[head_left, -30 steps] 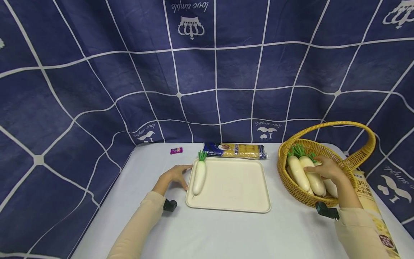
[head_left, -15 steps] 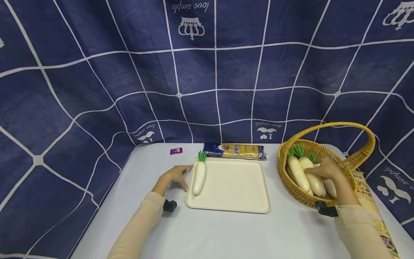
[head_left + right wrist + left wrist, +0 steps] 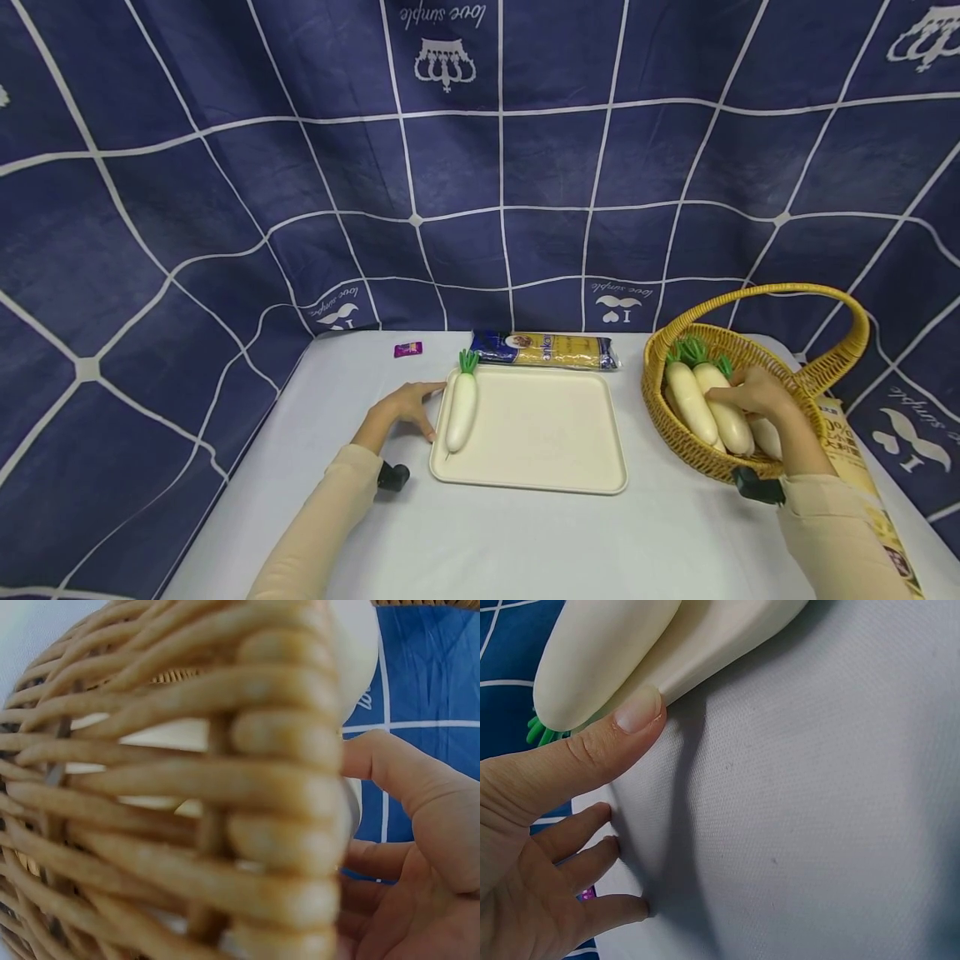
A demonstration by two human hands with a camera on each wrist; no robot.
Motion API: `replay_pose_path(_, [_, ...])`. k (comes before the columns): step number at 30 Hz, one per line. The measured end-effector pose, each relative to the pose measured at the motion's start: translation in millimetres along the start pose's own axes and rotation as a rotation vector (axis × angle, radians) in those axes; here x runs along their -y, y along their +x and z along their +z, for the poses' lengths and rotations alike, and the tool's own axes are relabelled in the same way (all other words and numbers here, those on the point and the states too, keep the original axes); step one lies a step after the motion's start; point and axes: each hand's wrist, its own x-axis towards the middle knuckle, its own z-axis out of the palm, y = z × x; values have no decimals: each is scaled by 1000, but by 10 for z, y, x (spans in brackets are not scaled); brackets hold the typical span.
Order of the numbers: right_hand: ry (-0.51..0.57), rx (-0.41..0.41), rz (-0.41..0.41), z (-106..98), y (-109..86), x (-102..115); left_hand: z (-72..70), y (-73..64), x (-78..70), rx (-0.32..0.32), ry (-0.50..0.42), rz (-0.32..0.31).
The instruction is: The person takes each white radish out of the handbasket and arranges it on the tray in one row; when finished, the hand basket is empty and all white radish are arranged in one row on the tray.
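Observation:
My left hand (image 3: 407,408) is at the left edge of a cream tray (image 3: 543,429), its thumb touching the rim and its fingers spread in the left wrist view. A white radish (image 3: 462,412) with a green top lies upright along the tray's left side. On the right, my right hand (image 3: 759,393) reaches into a wicker basket (image 3: 675,437) and grips a white radish (image 3: 729,421), thumb on one side and fingers on the other. The basket rim partly hides this grip in the right wrist view. Another radish (image 3: 692,404) lies beside it, and more show underneath.
A pasta packet (image 3: 545,350) lies behind the tray, and a small purple packet (image 3: 408,349) is at the back left. The tall basket handle (image 3: 847,312) arches over the right side. A long printed yellow bag (image 3: 862,475) lies right of the basket.
My right hand has shifted slightly within the basket, its fingers drawing in around the radish. The left hand and the tray have stayed still.

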Motion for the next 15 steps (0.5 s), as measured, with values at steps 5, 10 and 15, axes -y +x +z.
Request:
replay_pose_path(5, [47,-25,-8,4,-39,-39,1,4,3,-3,-3,3])
replay_pose_path(10, [111,-70,-9,-28,-76,-95,5,7,3,-4,-1,5])
replay_pose_path(15, [120,-91,-9,-91,-123,-69,1,9,2,0,10,2])
